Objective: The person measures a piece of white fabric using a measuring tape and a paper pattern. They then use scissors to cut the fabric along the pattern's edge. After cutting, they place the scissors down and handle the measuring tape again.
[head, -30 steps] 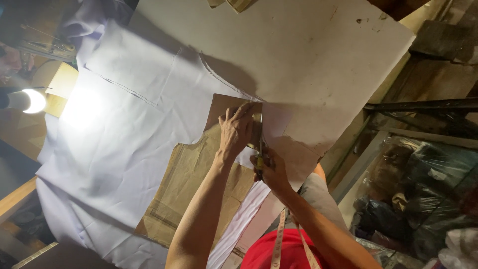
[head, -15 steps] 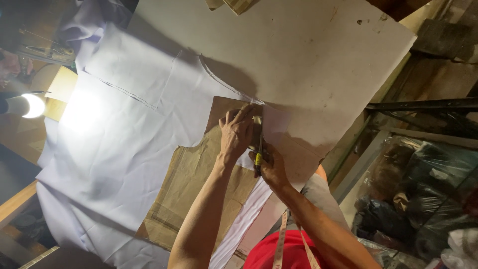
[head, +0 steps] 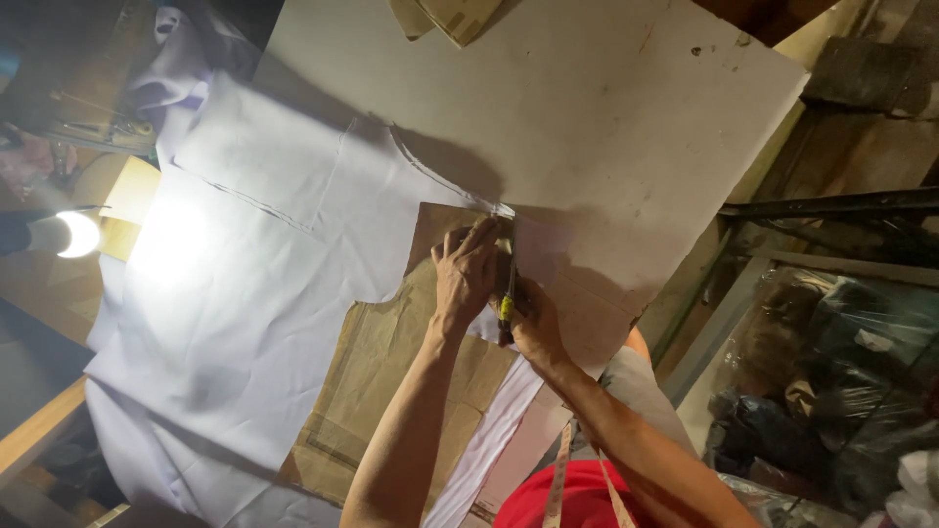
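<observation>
Nearest the camera: red shirt (head: 562,499) and a tape measure (head: 558,479) hanging at the neck, both forearms reaching out over the table (head: 606,117). Right hand (head: 533,323) is sitting just in from the table's near edge, clenched around a tool with a yellow-and-dark handle (head: 507,308), its tip pointing away along the edge of the brown cardboard pattern (head: 391,381). Can't tell what kind of tool it is. Left hand (head: 465,274) is lying just beside it, fingers spread, pressing down on the pattern's top corner, not gripping. Pattern is lying flat on white fabric (head: 245,284) that is spreading toward the table's left edge. Beyond: bare pale tabletop. Lit bulb (head: 76,233) glaring off the left edge.
</observation>
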